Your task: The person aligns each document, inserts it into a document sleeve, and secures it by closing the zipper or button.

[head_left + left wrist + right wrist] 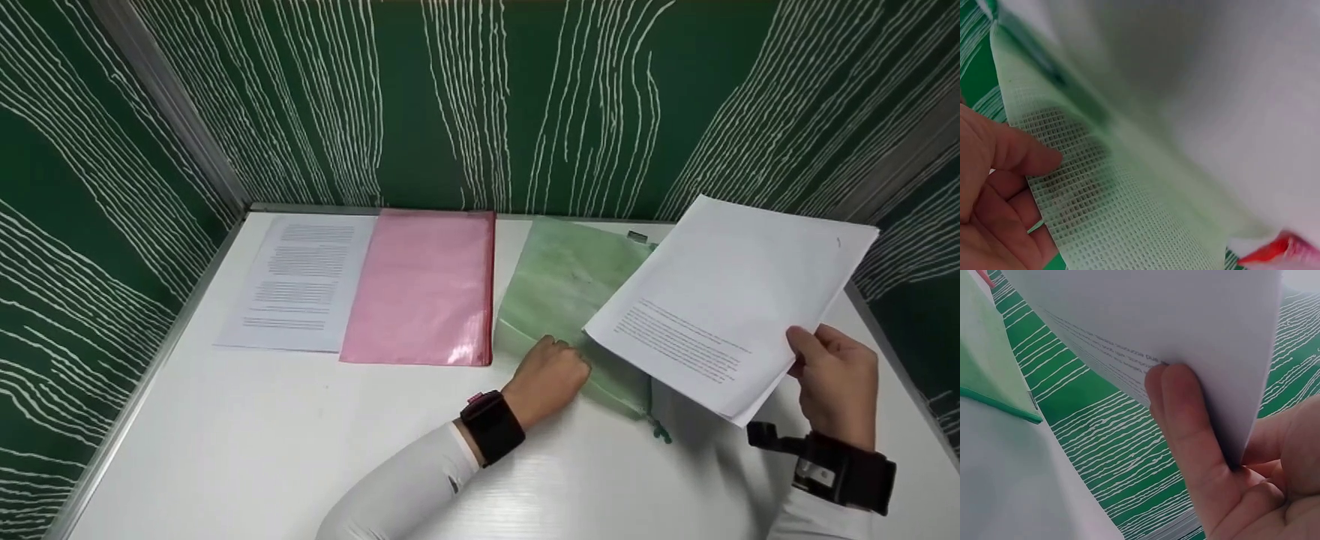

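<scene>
My left hand [546,379] pinches the near edge of a green mesh zip pouch [568,277]. The left wrist view shows its thumb [1036,157] on the mesh, with the other fingers behind. The pouch's zipper side faces right, and a dark green pull cord [660,430] hangs at the near corner. In my right hand [836,379] is a thin stack of printed paper [731,285], gripped by its right edge and raised at a tilt over the pouch's right side. Fingers [1188,410] press one face of the stack in the right wrist view. The paper hides part of the pouch.
A pink zip pouch [420,289] with a red edge lies left of the green one. It overlaps printed sheets [300,285] on the white table [247,420]. Green panels [465,97] with wavy white lines rise behind and at both sides.
</scene>
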`<state>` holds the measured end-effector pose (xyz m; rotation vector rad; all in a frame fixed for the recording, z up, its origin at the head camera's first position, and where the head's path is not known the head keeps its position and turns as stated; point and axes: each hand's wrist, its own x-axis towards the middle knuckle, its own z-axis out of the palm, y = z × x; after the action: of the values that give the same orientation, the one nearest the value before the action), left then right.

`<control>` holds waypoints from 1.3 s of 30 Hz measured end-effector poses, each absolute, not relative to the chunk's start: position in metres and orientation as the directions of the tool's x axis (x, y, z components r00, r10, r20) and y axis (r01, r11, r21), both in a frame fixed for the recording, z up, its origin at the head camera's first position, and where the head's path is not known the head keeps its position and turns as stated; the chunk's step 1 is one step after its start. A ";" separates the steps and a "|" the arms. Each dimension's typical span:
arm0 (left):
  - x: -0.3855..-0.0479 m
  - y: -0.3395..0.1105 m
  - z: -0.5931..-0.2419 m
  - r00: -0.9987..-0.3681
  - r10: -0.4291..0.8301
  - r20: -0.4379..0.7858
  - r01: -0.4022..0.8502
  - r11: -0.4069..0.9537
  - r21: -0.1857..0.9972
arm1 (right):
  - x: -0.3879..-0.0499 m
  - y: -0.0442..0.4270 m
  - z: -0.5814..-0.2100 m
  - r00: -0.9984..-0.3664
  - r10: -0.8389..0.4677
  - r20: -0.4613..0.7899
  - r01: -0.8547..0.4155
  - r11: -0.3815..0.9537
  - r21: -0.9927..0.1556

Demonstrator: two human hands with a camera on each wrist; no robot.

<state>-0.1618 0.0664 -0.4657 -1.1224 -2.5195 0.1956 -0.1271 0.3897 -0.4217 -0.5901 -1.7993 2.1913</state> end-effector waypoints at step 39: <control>-0.147 -0.053 -0.449 -0.874 0.472 0.112 0.485 0.842 0.234 | -0.134 0.376 -0.426 -0.947 0.305 -0.101 0.055 -0.154 -0.987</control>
<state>-0.1474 -0.0532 -0.4495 -0.7717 -2.9670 -0.3980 -0.1340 0.3763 -0.4263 -0.4172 -1.9252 2.2283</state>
